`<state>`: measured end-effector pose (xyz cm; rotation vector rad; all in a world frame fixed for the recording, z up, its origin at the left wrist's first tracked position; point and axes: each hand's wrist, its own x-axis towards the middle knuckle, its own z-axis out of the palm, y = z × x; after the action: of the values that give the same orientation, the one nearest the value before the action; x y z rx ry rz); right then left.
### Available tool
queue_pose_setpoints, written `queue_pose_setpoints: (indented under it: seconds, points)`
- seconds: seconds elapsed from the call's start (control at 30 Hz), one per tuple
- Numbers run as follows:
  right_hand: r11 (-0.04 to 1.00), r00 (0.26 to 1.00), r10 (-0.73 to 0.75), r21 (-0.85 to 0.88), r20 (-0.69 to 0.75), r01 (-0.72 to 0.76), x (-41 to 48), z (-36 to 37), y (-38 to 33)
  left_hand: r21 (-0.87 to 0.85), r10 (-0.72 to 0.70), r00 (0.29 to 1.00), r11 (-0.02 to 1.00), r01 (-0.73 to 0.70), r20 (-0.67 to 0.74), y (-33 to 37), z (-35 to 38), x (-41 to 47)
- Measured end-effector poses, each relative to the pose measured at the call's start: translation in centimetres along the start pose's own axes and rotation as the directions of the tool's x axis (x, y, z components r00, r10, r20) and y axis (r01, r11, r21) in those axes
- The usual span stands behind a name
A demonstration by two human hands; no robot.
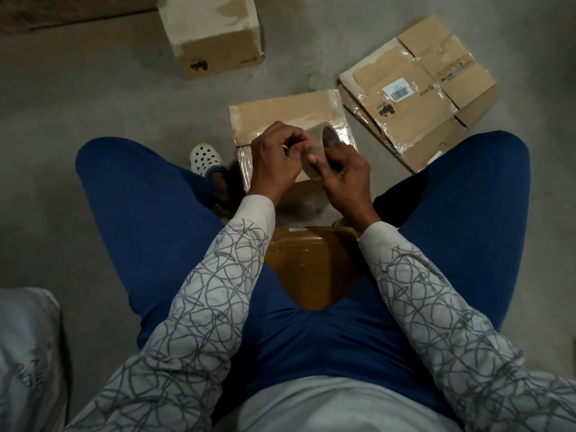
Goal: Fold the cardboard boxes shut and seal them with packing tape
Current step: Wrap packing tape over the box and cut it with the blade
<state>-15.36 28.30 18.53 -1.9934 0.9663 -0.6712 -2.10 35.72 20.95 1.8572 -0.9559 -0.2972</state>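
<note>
Concrete floor [93, 98], dim light; person sits low, knees spread. Between the knees the tape roll [314, 137] is held up in both hands, just above the near box [280, 110].

The right hand [344, 179] grasps the roll, fingers wrapped over its rim. Likely it is steadying the roll so the other hand can work. The left hand [274, 154] is curled, thumb and fingertips pinching at the roll's outer face. My read: picking for the free end of the tape. No drawn-out strip visible.

The near box lies on the floor with flaps down and glossy clear tape along its right edge and near-left side. Its middle seam is hidden under the hands, so I cannot tell whether it is sealed. It sits close in, probably so the tape can go straight down onto it.

A brown taped parcel [311, 263] rests between the thighs, below the wrists; what it is I cannot tell. A white clog [205, 157] sits just left of the near box.

The flattened boxes [414, 95] are stacked to the right, near the box, still flat and probably waiting their turn. An upright box [212, 35] stands well apart at the far side, closed, with pale patches on it. It looks set aside as done.

A grey cloth bundle [28, 353] is at lower left.
</note>
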Motion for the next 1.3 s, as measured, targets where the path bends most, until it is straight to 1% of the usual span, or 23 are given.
queue_pose_setpoints:
  seconds: [0.2, 0.47, 0.63, 0.8, 0.93, 1.0, 1.1, 1.3]
  points:
    - [1.0, 1.0, 0.004, -0.001, -0.023, -0.004, 0.2, -0.1, 0.1, 0.019, 0.016, 1.0, 1.0, -0.016, 0.008, 0.0, 0.5, 0.4]
    - [0.999, 0.998, 0.047, -0.01, -0.038, -0.048, 0.1, -0.1, 1.0, 0.036, 0.011, 1.0, 0.999, -0.012, 0.02, 0.2, 1.1, 0.3]
    - [0.999, 1.0, 0.012, -0.031, -0.023, -0.013, 0.1, -0.3, 0.9, 0.039, 0.024, 0.999, 0.999, -0.025, 0.032, 0.5, 1.2, -0.1]
    - [1.0, 0.999, -0.011, 0.005, -0.043, 0.011, 0.7, -0.5, 0.0, -0.015, -0.021, 1.0, 1.0, 0.021, -0.016, 0.6, 0.9, -0.1]
    - [0.999, 0.999, -0.027, 0.023, -0.045, 0.028, 0.4, -0.6, -0.2, 0.017, 0.0, 0.999, 1.0, 0.0, -0.045, 0.4, 0.9, -0.3]
    - [0.999, 0.999, -0.024, 0.027, -0.043, 0.025, 0.2, -0.7, -0.1, 0.02, 0.033, 0.998, 0.999, -0.032, -0.057, 0.4, 0.9, -0.3]
    - [1.0, 0.999, -0.01, 0.015, -0.032, 0.011, 0.2, -0.8, 0.1, 0.013, 0.069, 0.997, 0.998, -0.069, -0.035, 0.5, 0.8, -0.3]
    - [1.0, 0.999, 0.007, -0.008, -0.045, -0.007, -0.3, -0.9, 0.8, 0.025, 0.074, 0.997, 0.997, -0.074, -0.009, 0.6, 1.3, -0.5]
